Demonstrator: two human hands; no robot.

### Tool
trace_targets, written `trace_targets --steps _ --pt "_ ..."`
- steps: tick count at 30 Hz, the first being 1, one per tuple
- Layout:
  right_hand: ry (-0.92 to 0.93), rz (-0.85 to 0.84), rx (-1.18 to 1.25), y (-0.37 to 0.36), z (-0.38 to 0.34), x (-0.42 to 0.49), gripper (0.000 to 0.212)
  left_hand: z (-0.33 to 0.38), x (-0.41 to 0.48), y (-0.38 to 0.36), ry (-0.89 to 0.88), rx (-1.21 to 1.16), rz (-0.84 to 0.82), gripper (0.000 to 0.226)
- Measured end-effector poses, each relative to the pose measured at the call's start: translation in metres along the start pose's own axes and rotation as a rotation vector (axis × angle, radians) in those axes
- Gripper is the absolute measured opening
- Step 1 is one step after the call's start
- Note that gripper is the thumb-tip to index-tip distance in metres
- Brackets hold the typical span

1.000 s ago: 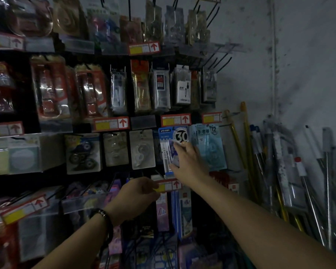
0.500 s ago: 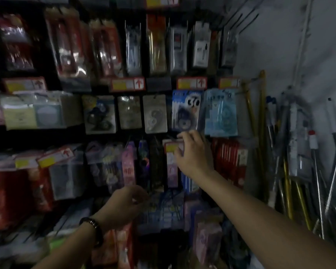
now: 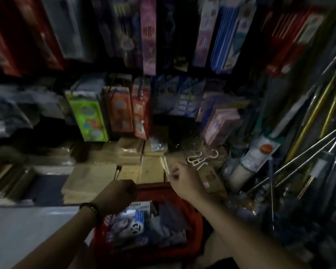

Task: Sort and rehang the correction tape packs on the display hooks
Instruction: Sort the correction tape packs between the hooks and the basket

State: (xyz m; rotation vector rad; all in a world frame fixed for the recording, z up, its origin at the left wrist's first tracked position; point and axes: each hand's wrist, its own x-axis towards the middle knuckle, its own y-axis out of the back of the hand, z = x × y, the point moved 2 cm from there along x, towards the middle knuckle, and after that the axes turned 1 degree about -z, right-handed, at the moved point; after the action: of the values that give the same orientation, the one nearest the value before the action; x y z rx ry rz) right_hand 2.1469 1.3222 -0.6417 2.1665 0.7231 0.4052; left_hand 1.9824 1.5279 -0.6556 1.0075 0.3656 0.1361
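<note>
The packs [image 3: 130, 224] lie in the red basket [image 3: 197, 226] under both hands, none on a hook; the step, I judge, is picking 1 out; take it by the card top, leaving the hang hole free. Left grip [image 3: 117, 195] is curled at the rim, right grip [image 3: 184, 179] curled just above; whether either holds anything I cannot tell; pack print is too blurred to read.

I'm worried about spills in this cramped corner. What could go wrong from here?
1. The red basket seems held only at its far rim by the left hand; loaded with correction tape packs, it could tip and spill them.
2. The right hand works close to the leaning metal rods; a wide swing might knock them over.
3. The dim light may lead to mis-sorted packs.
</note>
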Motion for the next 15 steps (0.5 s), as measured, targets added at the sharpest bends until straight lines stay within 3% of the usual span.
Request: trace_targets --steps 7,10,13,15 --pt "-0.374 -0.256 -0.129 -0.125 0.106 -0.059 0.015 -0.052 0.006 -0.101 0.088 -0.078 -0.101 0.016" --pt "-0.420 -0.383 -0.192 -0.162 0.139 -0.072 0.029 -0.060 0.010 -0.133 0.129 -0.114 -0.131 0.020" --pt "-0.462 -0.469 -0.248 -0.190 0.163 -0.064 0.051 -0.054 0.017 -0.159 0.100 -0.056 -0.247 0.040" --pt "-0.468 -0.490 -0.312 -0.204 0.171 -0.052 0.057 -0.050 0.025 -0.166 0.075 -0.038 -0.274 0.038"
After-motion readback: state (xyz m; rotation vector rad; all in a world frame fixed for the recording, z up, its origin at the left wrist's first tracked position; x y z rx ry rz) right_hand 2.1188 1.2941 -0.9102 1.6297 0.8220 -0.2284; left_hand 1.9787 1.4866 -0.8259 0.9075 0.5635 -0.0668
